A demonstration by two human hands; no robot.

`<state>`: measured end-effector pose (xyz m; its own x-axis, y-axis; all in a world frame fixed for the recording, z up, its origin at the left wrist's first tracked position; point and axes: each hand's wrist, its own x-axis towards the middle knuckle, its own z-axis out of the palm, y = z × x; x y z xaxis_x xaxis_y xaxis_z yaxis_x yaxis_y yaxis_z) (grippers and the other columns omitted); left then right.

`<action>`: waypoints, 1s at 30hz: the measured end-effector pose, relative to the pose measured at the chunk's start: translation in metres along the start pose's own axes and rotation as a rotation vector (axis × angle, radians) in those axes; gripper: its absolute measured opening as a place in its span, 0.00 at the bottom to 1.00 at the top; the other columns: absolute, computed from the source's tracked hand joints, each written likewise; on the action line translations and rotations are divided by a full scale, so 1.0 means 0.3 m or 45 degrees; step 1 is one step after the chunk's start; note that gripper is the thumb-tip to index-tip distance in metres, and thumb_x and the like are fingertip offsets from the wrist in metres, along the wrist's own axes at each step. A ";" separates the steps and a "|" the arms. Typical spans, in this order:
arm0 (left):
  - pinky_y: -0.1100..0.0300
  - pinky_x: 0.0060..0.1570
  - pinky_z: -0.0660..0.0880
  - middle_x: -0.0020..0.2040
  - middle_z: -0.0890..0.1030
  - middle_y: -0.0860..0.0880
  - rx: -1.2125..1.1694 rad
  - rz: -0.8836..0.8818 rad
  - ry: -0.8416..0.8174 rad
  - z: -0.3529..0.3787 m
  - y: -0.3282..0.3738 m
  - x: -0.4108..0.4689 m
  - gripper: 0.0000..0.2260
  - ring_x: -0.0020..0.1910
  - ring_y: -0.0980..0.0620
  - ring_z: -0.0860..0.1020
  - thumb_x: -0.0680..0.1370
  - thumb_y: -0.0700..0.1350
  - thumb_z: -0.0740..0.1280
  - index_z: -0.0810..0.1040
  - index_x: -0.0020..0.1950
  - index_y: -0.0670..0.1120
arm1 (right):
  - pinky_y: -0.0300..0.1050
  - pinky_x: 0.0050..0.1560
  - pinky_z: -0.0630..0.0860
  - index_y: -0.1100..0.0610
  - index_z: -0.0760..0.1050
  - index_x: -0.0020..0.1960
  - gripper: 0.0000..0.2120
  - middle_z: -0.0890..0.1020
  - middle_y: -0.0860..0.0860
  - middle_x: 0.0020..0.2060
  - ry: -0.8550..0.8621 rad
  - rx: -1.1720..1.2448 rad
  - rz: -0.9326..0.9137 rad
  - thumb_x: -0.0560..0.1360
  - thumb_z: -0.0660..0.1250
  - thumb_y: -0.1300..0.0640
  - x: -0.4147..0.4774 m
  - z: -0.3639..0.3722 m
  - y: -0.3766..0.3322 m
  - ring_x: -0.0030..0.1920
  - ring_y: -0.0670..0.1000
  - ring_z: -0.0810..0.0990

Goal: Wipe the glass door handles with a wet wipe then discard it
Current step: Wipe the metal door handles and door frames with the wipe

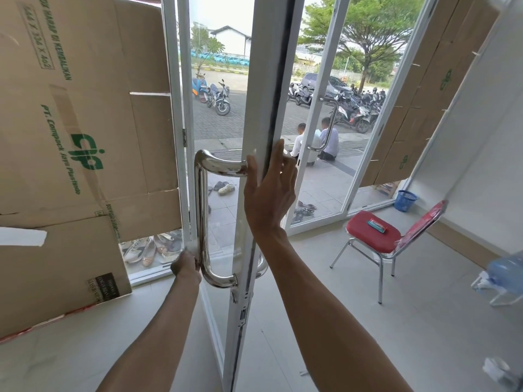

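Observation:
A chrome door handle (201, 216) is mounted on the white-framed glass door (264, 80), which stands ajar with its edge toward me. My left hand (185, 264) is closed around the lower end of the handle's upright bar. No wet wipe shows in that hand; anything inside the fist is hidden. My right hand (268, 190) grips the door's edge beside the handle's top bracket, fingers wrapped over the frame. A second chrome handle (329, 125) sits on the other glass door further right. Part of the outer handle (262, 267) peeks out past the door edge.
Cardboard sheets (70, 137) cover the glass on the left. A red chair (376, 236) holds a small flat pack (376, 222). A blue basket (405, 200) stands by the far wall and a water jug (506, 271) on the right. Two people sit outside; shoes lie by the threshold.

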<state>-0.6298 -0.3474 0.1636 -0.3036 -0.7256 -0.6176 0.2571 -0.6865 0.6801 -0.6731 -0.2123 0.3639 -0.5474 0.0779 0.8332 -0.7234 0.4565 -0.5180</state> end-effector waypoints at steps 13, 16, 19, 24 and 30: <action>0.67 0.35 0.74 0.37 0.74 0.51 -0.161 0.400 -0.262 0.111 0.285 -0.230 0.05 0.33 0.57 0.72 0.80 0.40 0.67 0.79 0.45 0.47 | 0.51 0.50 0.78 0.55 0.65 0.74 0.29 0.75 0.57 0.63 -0.049 0.038 0.083 0.78 0.62 0.42 -0.064 0.012 -0.051 0.62 0.57 0.74; 0.66 0.36 0.71 0.35 0.72 0.52 -0.163 0.476 -0.311 0.130 0.326 -0.287 0.08 0.32 0.57 0.69 0.81 0.40 0.67 0.78 0.43 0.49 | 0.50 0.51 0.76 0.54 0.65 0.74 0.29 0.74 0.56 0.65 -0.060 0.043 0.099 0.78 0.63 0.41 -0.073 0.004 -0.065 0.63 0.56 0.74; 0.66 0.35 0.70 0.33 0.72 0.53 -0.204 0.562 -0.365 0.141 0.383 -0.343 0.12 0.30 0.59 0.69 0.81 0.40 0.67 0.76 0.37 0.48 | 0.46 0.48 0.76 0.55 0.69 0.71 0.28 0.77 0.54 0.61 -0.025 0.069 0.100 0.77 0.66 0.42 -0.090 -0.008 -0.089 0.60 0.54 0.75; 0.66 0.38 0.73 0.32 0.72 0.53 -0.266 0.746 -0.439 0.158 0.466 -0.426 0.17 0.32 0.58 0.71 0.80 0.40 0.67 0.77 0.31 0.49 | 0.42 0.44 0.74 0.56 0.71 0.70 0.26 0.79 0.53 0.57 -0.029 0.101 0.073 0.76 0.67 0.44 -0.121 -0.026 -0.093 0.57 0.52 0.76; 0.59 0.48 0.76 0.36 0.82 0.53 -0.237 1.157 -0.376 0.159 0.497 -0.544 0.09 0.42 0.55 0.76 0.80 0.43 0.65 0.84 0.48 0.43 | 0.45 0.47 0.76 0.55 0.69 0.71 0.26 0.77 0.52 0.58 -0.090 0.186 0.081 0.77 0.66 0.44 -0.130 -0.045 -0.095 0.58 0.52 0.75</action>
<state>-0.5856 -0.3290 0.3847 -0.1290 -0.9587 0.2535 0.6401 0.1147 0.7597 -0.6254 -0.2165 0.3487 -0.6184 0.0379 0.7849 -0.7369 0.3189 -0.5960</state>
